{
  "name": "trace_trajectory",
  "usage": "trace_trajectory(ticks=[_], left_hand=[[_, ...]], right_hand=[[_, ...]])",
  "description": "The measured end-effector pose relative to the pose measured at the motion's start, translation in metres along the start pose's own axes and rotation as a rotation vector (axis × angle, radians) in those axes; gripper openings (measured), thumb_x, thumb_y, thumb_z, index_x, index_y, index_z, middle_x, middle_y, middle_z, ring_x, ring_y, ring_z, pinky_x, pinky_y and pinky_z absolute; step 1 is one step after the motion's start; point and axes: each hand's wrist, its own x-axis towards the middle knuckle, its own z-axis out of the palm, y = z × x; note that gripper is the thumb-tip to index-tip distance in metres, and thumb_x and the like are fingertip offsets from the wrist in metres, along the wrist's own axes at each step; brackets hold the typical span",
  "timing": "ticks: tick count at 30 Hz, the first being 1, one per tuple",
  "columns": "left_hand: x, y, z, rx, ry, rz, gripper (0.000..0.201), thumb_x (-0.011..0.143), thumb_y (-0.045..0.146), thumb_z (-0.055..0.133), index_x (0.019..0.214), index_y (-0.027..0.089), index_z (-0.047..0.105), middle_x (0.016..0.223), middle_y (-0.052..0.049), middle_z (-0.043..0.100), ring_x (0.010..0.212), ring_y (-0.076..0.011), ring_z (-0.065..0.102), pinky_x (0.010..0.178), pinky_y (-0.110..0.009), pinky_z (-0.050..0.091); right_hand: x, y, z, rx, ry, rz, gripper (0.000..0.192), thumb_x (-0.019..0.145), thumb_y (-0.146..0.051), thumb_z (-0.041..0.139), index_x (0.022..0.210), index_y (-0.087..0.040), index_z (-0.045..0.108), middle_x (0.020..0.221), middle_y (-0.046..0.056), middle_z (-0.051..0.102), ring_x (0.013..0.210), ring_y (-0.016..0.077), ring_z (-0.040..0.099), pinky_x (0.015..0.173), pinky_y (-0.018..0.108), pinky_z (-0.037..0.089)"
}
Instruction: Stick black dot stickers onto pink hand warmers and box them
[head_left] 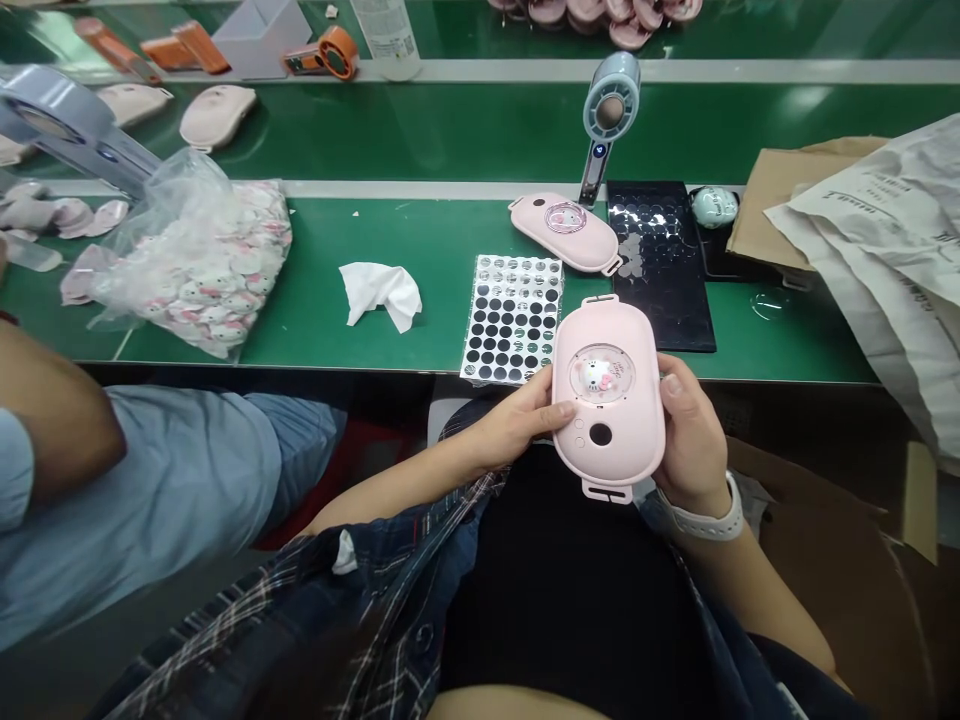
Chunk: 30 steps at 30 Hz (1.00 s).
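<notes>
Above my lap I hold a pink oval plastic case (611, 465) upright between both hands. Its front has a round clear window with a white cat figure (597, 376), a black round spot and strap loops at both ends. My left hand (525, 415) grips its left edge, thumb on the front. Around the right edge wraps my right hand (690, 435), its fingers hidden behind the case. Just beyond lies a sheet of black round stickers (514, 318), partly used. A similar pink case (562, 235) rests behind it on the green bench.
A blue handheld fan (611, 105) stands at the back. Right of centre lie a black sheet (664, 270) and a cardboard box (787, 205). A bag of small cat figures (217, 270) and white tissue (382, 293) lie left. Another person's arm (60, 425) is close at left.
</notes>
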Motion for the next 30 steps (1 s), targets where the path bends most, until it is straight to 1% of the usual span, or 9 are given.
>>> trace_trajectory(ticks=[8, 11, 13, 15, 17, 20, 22, 26, 30], left_hand=[[-0.004, 0.006, 0.003, 0.268, 0.002, 0.094, 0.068, 0.089, 0.048, 0.077, 0.143, 0.020, 0.047, 0.148, -0.016, 0.057, 0.139, -0.0343, 0.054, 0.112, -0.047, 0.048], [-0.008, 0.014, 0.003, 0.449, -0.090, 0.053, 0.071, 0.091, 0.046, 0.075, 0.149, 0.022, 0.042, 0.144, -0.016, 0.058, 0.126, -0.0308, 0.063, 0.102, -0.044, 0.055], [-0.008, 0.019, 0.003, 0.534, -0.222, -0.008, 0.067, 0.094, 0.044, 0.071, 0.150, 0.024, 0.043, 0.139, -0.016, 0.061, 0.119, -0.0282, 0.066, 0.096, -0.041, 0.057], [-0.004, 0.019, 0.001, 0.604, -0.381, -0.046, 0.050, 0.099, 0.042, 0.064, 0.144, 0.024, 0.053, 0.134, -0.015, 0.063, 0.116, -0.0252, 0.067, 0.095, -0.038, 0.057], [0.006, 0.011, -0.005, 0.686, -0.503, -0.044, 0.030, 0.103, 0.037, 0.054, 0.123, 0.021, 0.068, 0.125, -0.013, 0.067, 0.111, -0.0223, 0.067, 0.097, -0.036, 0.053], [0.027, -0.019, -0.022, 0.829, -0.423, -0.092, 0.025, 0.098, 0.034, 0.056, 0.087, 0.019, 0.071, 0.102, -0.007, 0.069, 0.099, -0.0199, 0.064, 0.095, -0.032, 0.048], [0.042, -0.046, -0.039, 0.869, -0.294, -0.175, 0.023, 0.091, 0.037, 0.063, 0.078, 0.019, 0.068, 0.093, -0.005, 0.067, 0.092, -0.0197, 0.060, 0.091, -0.031, 0.046], [0.065, -0.094, -0.075, 0.826, -0.162, -0.321, 0.037, 0.084, 0.054, 0.068, 0.070, 0.019, 0.065, 0.079, -0.005, 0.066, 0.081, -0.0209, 0.059, 0.084, -0.033, 0.047], [0.079, -0.115, -0.096, 0.732, 0.002, -0.462, 0.057, 0.075, 0.076, 0.066, 0.073, 0.019, 0.063, 0.074, -0.005, 0.067, 0.075, -0.0209, 0.063, 0.079, -0.035, 0.051]], right_hand=[[0.005, 0.010, -0.011, -0.101, -0.109, -0.033, 0.047, 0.090, -0.060, 0.071, 0.118, -0.022, 0.066, 0.110, 0.006, 0.075, 0.097, 0.0255, 0.071, 0.085, 0.041, 0.059], [0.012, 0.011, -0.029, -0.182, -0.262, -0.002, 0.053, 0.083, -0.052, 0.084, 0.122, -0.023, 0.066, 0.117, 0.006, 0.074, 0.106, 0.0248, 0.069, 0.093, 0.039, 0.057], [0.017, 0.013, -0.054, -0.167, -0.301, 0.064, 0.056, 0.078, -0.050, 0.089, 0.121, -0.023, 0.067, 0.114, 0.006, 0.074, 0.102, 0.0240, 0.070, 0.090, 0.038, 0.058], [0.020, 0.019, -0.094, -0.101, -0.201, 0.099, 0.059, 0.070, -0.052, 0.093, 0.115, -0.023, 0.068, 0.104, 0.004, 0.075, 0.090, 0.0225, 0.070, 0.080, 0.036, 0.059], [0.017, 0.028, -0.145, -0.023, 0.016, 0.093, 0.064, 0.055, -0.055, 0.100, 0.101, -0.024, 0.068, 0.091, 0.001, 0.073, 0.080, 0.0215, 0.068, 0.073, 0.036, 0.058], [-0.003, 0.049, -0.219, 0.094, 0.302, 0.117, 0.073, 0.026, -0.053, 0.104, 0.078, -0.025, 0.061, 0.074, -0.005, 0.065, 0.076, 0.0211, 0.064, 0.077, 0.040, 0.057], [-0.027, 0.069, -0.253, 0.103, 0.440, 0.148, 0.070, 0.030, -0.049, 0.104, 0.069, -0.024, 0.052, 0.067, -0.007, 0.060, 0.071, 0.0182, 0.060, 0.078, 0.039, 0.056], [-0.082, 0.125, -0.272, 0.117, 0.724, 0.330, 0.036, 0.087, -0.048, 0.080, 0.083, -0.018, 0.060, 0.080, -0.002, 0.064, 0.073, 0.0147, 0.062, 0.077, 0.035, 0.056], [-0.114, 0.178, -0.255, 0.210, 0.949, 0.593, 0.027, 0.103, -0.042, 0.064, 0.108, -0.015, 0.066, 0.099, 0.004, 0.068, 0.082, 0.0152, 0.066, 0.074, 0.032, 0.058]])
